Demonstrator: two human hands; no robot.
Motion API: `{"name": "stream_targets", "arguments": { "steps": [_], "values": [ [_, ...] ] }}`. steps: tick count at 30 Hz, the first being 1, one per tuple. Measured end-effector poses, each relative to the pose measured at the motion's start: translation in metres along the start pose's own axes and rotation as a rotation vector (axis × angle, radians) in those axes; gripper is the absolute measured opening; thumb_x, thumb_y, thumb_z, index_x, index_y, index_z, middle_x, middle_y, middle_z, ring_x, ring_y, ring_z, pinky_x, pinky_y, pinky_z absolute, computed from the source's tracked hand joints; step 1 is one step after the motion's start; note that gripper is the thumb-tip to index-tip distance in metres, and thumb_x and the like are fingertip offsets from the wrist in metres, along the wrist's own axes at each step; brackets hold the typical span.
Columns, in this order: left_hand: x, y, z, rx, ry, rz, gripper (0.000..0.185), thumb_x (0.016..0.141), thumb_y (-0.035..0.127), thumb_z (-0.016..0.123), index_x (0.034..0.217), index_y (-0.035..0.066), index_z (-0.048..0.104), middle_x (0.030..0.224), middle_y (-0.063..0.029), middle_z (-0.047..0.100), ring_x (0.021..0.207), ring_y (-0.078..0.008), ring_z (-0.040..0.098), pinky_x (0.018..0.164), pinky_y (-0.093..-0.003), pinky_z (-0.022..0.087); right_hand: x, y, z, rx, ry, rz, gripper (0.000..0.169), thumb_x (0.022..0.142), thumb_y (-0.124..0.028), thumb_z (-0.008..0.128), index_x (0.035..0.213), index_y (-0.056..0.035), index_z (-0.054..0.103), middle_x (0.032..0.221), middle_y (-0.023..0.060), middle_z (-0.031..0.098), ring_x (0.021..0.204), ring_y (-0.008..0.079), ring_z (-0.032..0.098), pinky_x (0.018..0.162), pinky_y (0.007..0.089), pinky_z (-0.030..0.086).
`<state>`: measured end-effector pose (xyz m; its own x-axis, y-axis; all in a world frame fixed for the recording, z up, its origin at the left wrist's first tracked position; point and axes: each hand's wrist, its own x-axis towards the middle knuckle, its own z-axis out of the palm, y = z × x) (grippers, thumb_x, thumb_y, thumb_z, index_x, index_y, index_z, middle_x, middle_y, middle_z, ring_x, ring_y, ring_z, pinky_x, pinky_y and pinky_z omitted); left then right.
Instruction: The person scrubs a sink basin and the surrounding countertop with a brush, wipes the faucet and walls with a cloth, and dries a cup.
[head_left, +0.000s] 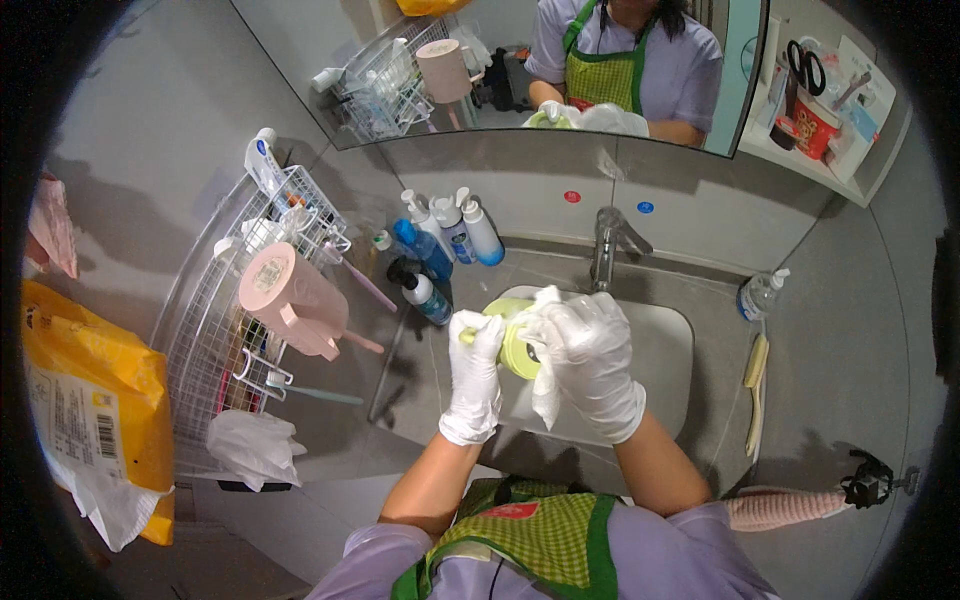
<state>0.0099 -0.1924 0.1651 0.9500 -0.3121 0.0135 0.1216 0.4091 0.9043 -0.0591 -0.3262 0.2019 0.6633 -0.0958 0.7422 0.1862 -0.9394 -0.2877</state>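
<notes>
My left hand (472, 386), in a white glove, grips a light green cup (517, 360) by its handle above the washbasin (664, 367). Pressed against the cup's side is a white tissue or cloth (547, 401), bunched in my gloved right hand (596, 356). One end of it hangs below the fingers. The cup is tilted, and part of it is hidden behind the cloth and the hands. Just beyond my right hand rises the chrome faucet (606, 247), with its lever turned to the right.
Several pump bottles (457, 229) crowd the counter's back left. A wire rack (217, 337) on the left wall carries a pink cup (296, 296) and toothbrushes. At right are a clear pump bottle (761, 295) and a brush (756, 390). A mirror (510, 112) hangs above.
</notes>
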Motion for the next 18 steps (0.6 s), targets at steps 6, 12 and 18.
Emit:
{"name": "stream_targets", "arguments": {
  "steps": [6,12,18],
  "values": [
    [0.000,0.005,0.000,-0.075,0.128,0.099,0.017,0.093,0.019,0.061,0.090,0.011,0.046,0.083,0.0012,0.049,0.072,-0.0067,0.046,0.066,-0.0240,0.043,-0.035,-0.029,-0.001,0.002,-0.033,0.167,0.019,0.074,-0.021,0.071,0.084,-0.0092,0.061,0.074,0.0077,0.054,0.067,0.0255,0.052,0.060,0.0405,0.041],
    [-0.008,-0.015,0.000,-0.030,0.039,-0.067,0.017,0.094,0.021,0.060,0.088,0.011,0.047,0.081,0.0025,0.047,0.074,-0.0060,0.044,0.068,-0.0237,0.042,-0.010,-0.020,0.002,0.124,0.002,-0.043,0.026,0.067,-0.020,0.072,0.086,-0.0083,0.060,0.077,0.0090,0.053,0.072,0.0269,0.053,0.064,0.0403,0.041],
    [-0.011,-0.009,0.005,-0.148,0.110,-0.092,0.019,0.093,0.024,0.062,0.091,0.012,0.047,0.083,0.0027,0.050,0.078,-0.0065,0.050,0.071,-0.0251,0.046,-0.024,0.002,0.010,-0.147,0.020,0.173,0.031,0.067,-0.027,0.073,0.087,-0.0077,0.060,0.075,0.0090,0.053,0.071,0.0279,0.051,0.064,0.0410,0.040]
  ]
}}
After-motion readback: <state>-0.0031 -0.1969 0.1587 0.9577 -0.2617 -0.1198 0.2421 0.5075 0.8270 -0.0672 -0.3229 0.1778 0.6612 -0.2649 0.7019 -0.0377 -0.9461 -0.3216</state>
